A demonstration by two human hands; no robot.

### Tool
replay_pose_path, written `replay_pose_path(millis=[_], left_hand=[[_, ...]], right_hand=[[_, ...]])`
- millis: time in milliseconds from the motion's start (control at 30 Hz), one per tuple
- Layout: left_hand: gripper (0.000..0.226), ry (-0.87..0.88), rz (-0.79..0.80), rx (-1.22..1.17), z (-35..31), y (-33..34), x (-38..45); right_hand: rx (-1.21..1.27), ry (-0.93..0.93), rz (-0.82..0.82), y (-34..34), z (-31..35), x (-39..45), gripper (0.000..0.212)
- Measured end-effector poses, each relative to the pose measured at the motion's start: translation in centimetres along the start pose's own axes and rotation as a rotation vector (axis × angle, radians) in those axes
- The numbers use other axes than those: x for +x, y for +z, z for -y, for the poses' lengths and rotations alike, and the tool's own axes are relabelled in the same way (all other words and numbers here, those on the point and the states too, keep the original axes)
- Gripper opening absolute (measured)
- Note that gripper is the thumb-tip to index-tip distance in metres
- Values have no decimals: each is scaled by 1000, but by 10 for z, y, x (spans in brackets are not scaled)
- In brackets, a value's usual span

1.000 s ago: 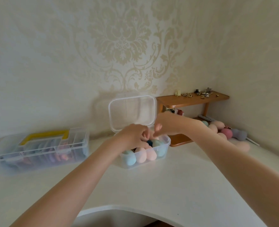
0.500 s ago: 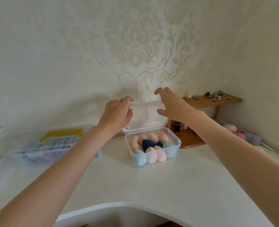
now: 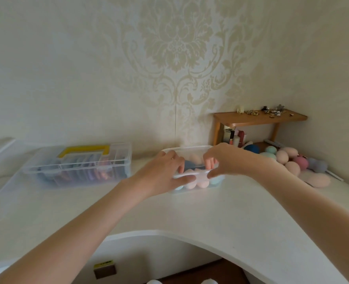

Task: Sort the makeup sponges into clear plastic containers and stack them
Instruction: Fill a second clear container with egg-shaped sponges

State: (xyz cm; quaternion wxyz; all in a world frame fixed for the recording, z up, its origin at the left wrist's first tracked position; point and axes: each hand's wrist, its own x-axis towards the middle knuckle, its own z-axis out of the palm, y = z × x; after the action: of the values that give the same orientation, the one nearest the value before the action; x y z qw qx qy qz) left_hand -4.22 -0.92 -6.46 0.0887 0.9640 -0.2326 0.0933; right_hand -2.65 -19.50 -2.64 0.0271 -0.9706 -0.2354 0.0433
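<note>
Both hands rest on the lid of the small clear box at the middle of the white desk. The left hand lies over the lid's left part, fingers on top and thumb against the front rim. The right hand covers the right part, fingers curled down onto the lid and thumb at the front edge, so each hand pinches the lid's front rim. Pink and blue sponges show through the box wall. More loose sponges lie in a heap well to the right, in front of a wooden shelf. To the left, apart from the box, stands a larger clear case with a yellow handle, lid down.
</note>
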Motion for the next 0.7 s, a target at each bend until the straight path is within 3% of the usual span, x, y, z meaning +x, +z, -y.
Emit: replay_pose_path(millis=[167,467,700], left_hand=[[35,-38,84,193,-3,-1,9],[26,-100,24,176,2,-12,8],[32,-209,-386,220,56,-75,-32]], right_hand=[[-206,-33,-111,15,10,10,29],[-280,-69,-181,13,21,19,27],[-196,-199,-541,-32,80,42,28]])
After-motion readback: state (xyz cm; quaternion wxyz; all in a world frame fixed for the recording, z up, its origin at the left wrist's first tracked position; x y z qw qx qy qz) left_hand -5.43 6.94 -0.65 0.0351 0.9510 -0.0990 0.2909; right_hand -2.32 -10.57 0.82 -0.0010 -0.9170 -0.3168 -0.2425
